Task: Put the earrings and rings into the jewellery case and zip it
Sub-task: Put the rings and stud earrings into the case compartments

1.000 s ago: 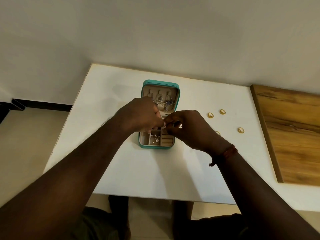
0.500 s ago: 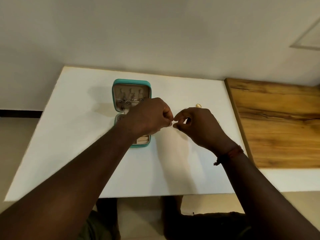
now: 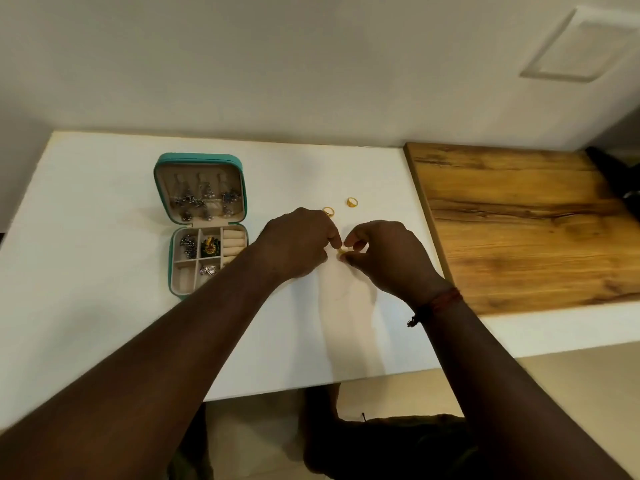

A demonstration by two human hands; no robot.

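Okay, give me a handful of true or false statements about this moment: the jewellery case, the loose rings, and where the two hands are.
1. The jewellery case lies open on the white table. True.
2. Both hands are reaching inside the case. False: the left hand and right hand meet to the right of it, at a small gold piece.
3. Two gold rings lie loose on the table beyond the hands. True.
4. The wooden board lies left of the case. False: it is at the table's right end.
5. The red thread band is on the left wrist. False: it is on the right wrist.
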